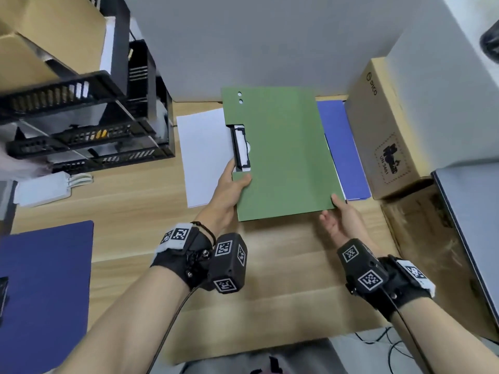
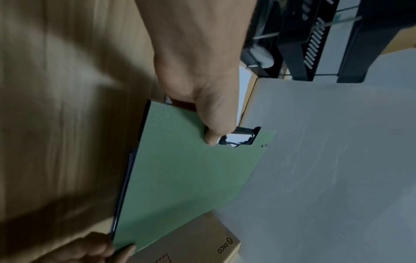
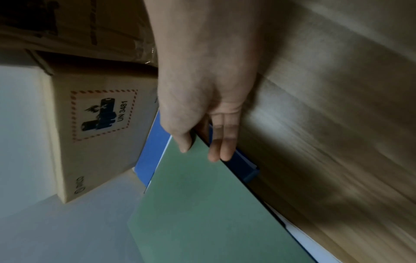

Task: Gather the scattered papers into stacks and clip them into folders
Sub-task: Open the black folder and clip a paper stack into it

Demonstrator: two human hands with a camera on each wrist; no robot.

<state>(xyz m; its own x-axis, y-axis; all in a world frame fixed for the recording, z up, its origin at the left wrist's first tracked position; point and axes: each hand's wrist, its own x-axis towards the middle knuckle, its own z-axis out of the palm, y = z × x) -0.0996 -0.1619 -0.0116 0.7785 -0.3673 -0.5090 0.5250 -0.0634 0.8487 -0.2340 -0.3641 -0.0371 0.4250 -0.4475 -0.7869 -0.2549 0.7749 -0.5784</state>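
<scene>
A green folder (image 1: 283, 157) with a black clip (image 1: 241, 149) on its left edge is held between both hands over the wooden desk. My left hand (image 1: 237, 182) grips that edge just below the clip, thumb on top; the left wrist view shows the thumb (image 2: 211, 137) beside the clip (image 2: 238, 138). My right hand (image 1: 336, 202) pinches the near right corner, thumb on the cover (image 3: 202, 213) and fingers (image 3: 221, 153) underneath. A blue folder (image 1: 343, 147) with white sheets lies partly under the green one. A loose white paper (image 1: 202, 157) lies to its left.
A black tray rack (image 1: 81, 117) stands at the far left. A cardboard box (image 1: 383, 130) closes off the right side, with a grey partition behind the desk. A dark blue folder (image 1: 46, 279) lies near left, and a white power strip (image 1: 43, 188) sits by the rack.
</scene>
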